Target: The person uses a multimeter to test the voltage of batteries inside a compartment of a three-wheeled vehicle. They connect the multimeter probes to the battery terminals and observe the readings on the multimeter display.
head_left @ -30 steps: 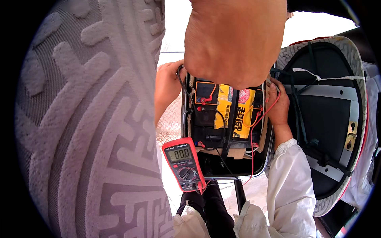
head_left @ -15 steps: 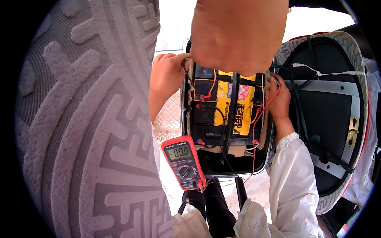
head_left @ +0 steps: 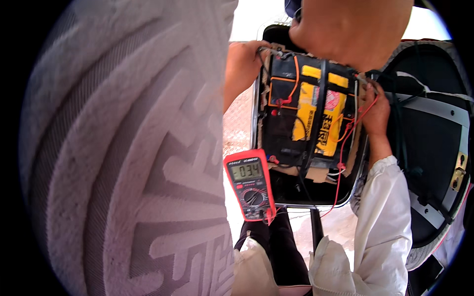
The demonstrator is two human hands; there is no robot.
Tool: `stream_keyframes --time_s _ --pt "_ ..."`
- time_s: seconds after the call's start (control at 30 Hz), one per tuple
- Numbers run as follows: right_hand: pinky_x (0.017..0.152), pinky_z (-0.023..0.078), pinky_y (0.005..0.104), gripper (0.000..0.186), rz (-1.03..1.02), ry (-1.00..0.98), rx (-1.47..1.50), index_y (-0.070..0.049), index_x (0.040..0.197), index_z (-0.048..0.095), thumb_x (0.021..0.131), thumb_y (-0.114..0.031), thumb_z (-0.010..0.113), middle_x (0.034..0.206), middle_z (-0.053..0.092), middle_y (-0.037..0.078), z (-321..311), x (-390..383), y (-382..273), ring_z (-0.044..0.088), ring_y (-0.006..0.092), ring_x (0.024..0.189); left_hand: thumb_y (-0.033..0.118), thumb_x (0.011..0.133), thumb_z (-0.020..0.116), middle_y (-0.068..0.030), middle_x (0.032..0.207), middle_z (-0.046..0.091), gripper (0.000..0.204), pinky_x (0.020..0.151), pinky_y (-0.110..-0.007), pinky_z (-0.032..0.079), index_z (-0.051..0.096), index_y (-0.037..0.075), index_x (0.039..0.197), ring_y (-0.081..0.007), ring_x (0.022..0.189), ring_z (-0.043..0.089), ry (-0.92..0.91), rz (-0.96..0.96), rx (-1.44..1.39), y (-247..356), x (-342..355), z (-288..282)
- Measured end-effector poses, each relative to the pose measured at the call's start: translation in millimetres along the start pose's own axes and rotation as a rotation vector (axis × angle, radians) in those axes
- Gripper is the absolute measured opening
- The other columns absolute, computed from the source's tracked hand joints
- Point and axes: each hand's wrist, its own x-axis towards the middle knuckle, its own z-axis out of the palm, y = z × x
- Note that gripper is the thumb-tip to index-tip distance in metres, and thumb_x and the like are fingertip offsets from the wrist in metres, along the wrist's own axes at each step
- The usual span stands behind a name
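Observation:
A pack of dark batteries with yellow labels (head_left: 323,118) is strapped inside an open black case (head_left: 316,197). At the pack's far left corner my left hand (head_left: 243,66) pinches a thin probe-like piece; its forearm is mostly hidden. My right hand (head_left: 377,111) is closed at the far right edge of the pack on a slim test probe, and a red test lead (head_left: 358,121) runs from there towards me. A red-framed multimeter (head_left: 251,185) with lit digits leans at the near left edge of the case, its leads plugged in at the bottom.
A large grey patterned surface (head_left: 138,148) fills the left side, very near. Another skin-coloured shape (head_left: 350,32), perhaps a person's, blocks the far edge of the case. To the right lies the padded lid (head_left: 424,148) with metal strips, a brass latch (head_left: 459,172) and dark cords.
The view has shifted, so case, meter and hands appear farther right and higher. Digits on the meter's display have changed. Both hands keep to the same far corners of the pack.

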Motion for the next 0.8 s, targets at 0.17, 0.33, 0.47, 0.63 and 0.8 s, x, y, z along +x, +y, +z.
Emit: stream_keyframes --time_s 0.17,0.33,0.47,0.63,0.8 --pt "0.084 0.055 0.0439 0.032 -0.110 -0.050 -0.138 -0.005 0.123 0.070 0.106 -0.027 0.054 0.106 0.071 0.027 2.1 0.9 1.4 0.068 0.0452 0.101 0.036 0.099 0.064 -0.0121 0.068 0.068 0.027 0.080 -0.042 0.051 0.077 0.017 0.113 -0.0331 0.072 0.068 -0.040 -0.026 0.040 0.0 -2.1 -4.5" --pt "0.087 0.055 0.0460 0.033 -0.088 -0.085 -0.245 -0.006 0.123 0.071 0.106 -0.029 0.053 0.109 0.071 0.026 3.0 10.0 -7.4 0.068 0.0451 0.104 0.038 0.100 0.062 -0.0099 0.071 0.070 0.028 0.088 -0.041 0.049 0.076 0.019 0.116 -0.0308 0.077 0.070 -0.017 0.038 0.134 -2.4 -3.6 -1.4" --pt "0.089 0.054 0.0463 0.034 -0.040 -0.079 -0.212 -0.007 0.123 0.071 0.106 -0.030 0.053 0.110 0.071 0.027 3.2 12.9 -5.9 0.067 0.0452 0.105 0.039 0.101 0.061 -0.0092 0.073 0.072 0.029 0.092 -0.041 0.046 0.076 0.020 0.117 -0.0296 0.079 0.070 -0.035 0.068 0.156 0.3 -3.0 -0.8" --pt "0.088 0.054 0.0461 0.034 -0.055 -0.082 -0.196 -0.004 0.120 0.071 0.105 -0.029 0.053 0.108 0.071 0.027 1.6 18.1 -1.5 0.067 0.0461 0.104 0.038 0.101 0.060 -0.0091 0.071 0.071 0.029 0.093 -0.041 0.046 0.076 0.020 0.117 -0.0287 0.078 0.070 -0.010 0.089 0.176 0.9 -1.6 3.2" --pt "0.086 0.054 0.0466 0.034 -0.080 -0.071 -0.185 -0.001 0.115 0.071 0.105 -0.028 0.052 0.104 0.071 0.028 2.3 27.1 -2.7 0.067 0.0470 0.101 0.038 0.102 0.060 -0.0089 0.070 0.070 0.028 0.094 -0.040 0.046 0.076 0.020 0.117 -0.0287 0.075 0.069 0.022 0.113 0.185 -1.8 0.9 5.5"
